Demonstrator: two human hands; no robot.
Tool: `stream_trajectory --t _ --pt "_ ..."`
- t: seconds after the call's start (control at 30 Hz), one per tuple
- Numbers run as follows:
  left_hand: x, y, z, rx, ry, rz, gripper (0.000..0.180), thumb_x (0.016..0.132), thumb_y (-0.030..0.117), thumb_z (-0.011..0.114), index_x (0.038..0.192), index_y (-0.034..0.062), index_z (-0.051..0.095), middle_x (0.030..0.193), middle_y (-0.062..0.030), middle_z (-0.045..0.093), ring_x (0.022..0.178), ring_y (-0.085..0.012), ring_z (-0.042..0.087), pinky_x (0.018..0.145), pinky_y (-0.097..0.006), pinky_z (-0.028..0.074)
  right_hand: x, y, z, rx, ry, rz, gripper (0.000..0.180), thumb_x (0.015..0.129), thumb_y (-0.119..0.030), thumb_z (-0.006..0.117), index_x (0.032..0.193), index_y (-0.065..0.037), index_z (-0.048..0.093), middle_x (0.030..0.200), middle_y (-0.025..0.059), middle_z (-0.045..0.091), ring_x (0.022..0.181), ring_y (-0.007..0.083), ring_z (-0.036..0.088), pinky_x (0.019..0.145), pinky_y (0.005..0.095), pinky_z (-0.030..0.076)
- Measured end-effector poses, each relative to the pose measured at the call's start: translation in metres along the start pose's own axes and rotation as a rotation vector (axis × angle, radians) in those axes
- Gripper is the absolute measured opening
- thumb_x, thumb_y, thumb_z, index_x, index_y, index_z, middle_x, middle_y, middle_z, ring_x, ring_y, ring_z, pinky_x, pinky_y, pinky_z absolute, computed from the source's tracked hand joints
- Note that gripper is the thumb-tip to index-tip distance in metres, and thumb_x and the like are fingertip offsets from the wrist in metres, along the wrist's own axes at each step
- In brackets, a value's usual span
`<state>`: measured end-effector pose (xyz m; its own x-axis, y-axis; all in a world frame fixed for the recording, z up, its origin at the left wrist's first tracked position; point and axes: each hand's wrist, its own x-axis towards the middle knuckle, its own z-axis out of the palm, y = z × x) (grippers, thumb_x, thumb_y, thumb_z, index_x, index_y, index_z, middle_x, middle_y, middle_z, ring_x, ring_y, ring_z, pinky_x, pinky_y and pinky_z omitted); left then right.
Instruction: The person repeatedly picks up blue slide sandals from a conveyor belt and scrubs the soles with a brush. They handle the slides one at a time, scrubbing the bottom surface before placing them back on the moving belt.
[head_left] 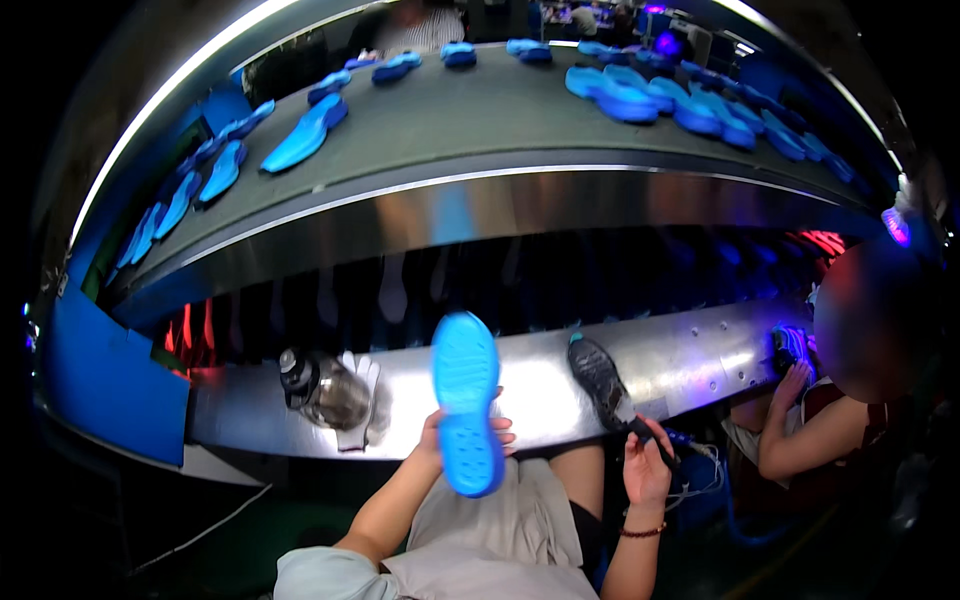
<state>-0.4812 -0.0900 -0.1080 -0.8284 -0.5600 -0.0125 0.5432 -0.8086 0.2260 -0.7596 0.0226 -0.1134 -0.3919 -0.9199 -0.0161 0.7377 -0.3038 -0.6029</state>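
A bright blue shoe sole (467,400) is held upright over the near edge of the metal bench, its patterned face toward me. My left hand (431,436) grips it from behind, with fingers showing at its right side. To the right, my right hand (648,468) is closed round the dark handle of a brush-like tool (640,426). The tool's pale end meets the heel end of a black sole-shaped piece (598,378) lying on the bench. Whether the tool touches that piece or only overlaps it, I cannot tell.
A dark-capped bottle (334,393) and a white glove (358,435) are on the metal bench (410,375) at left. Beyond it, several blue soles (305,133) lie on a grey conveyor belt (450,115). At right, a co-worker's hand (790,385) holds a shoe (790,347).
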Motion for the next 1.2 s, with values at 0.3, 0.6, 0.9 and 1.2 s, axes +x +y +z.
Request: stream_trajectory --t 0.3,0.6,0.9,1.2 --pt "0.028 -0.050 0.012 -0.030 0.097 -0.025 0.099 0.068 0.080 0.014 0.133 0.0059 0.027 0.126 -0.0227 0.039 0.115 -0.0365 0.040 0.098 -0.048 0.028 0.010 0.024 0.057 -0.311 -0.107 0.203 0.020 0.074 0.000 0.058 0.093 0.006 0.058 0.094 0.0144 0.061 0.088 0.0181 0.057 0.083 0.0278 0.042" --pt "0.043 -0.047 0.025 -0.095 0.241 -0.007 0.098 0.069 0.080 0.013 0.132 0.0063 0.030 0.124 -0.0233 0.040 0.112 -0.0362 0.042 0.096 -0.050 0.030 0.060 0.051 0.069 -0.439 0.021 0.202 0.018 0.076 -0.006 0.060 0.091 0.004 0.060 0.087 0.0080 0.062 0.081 0.0112 0.054 0.075 0.0221 0.040" --pt "0.058 -0.060 0.014 0.092 0.463 0.140 0.082 0.077 0.072 0.018 0.130 0.0114 0.032 0.130 -0.0119 0.037 0.119 -0.0257 0.037 0.100 -0.040 0.027 0.060 0.066 0.106 -1.132 -0.199 -0.296 0.013 0.073 -0.006 0.064 0.085 -0.001 0.064 0.079 0.0074 0.060 0.070 0.0138 0.057 0.065 0.0245 0.045" --pt "0.036 -0.015 0.007 0.246 0.430 0.195 0.085 0.076 0.072 0.012 0.117 0.0046 0.043 0.103 -0.0180 0.053 0.093 -0.0288 0.054 0.083 -0.044 0.043 0.009 0.019 0.091 -1.286 -0.712 -0.015 0.014 0.064 -0.008 0.068 0.077 -0.005 0.065 0.075 0.0082 0.060 0.076 0.0218 0.058 0.070 0.0312 0.045"
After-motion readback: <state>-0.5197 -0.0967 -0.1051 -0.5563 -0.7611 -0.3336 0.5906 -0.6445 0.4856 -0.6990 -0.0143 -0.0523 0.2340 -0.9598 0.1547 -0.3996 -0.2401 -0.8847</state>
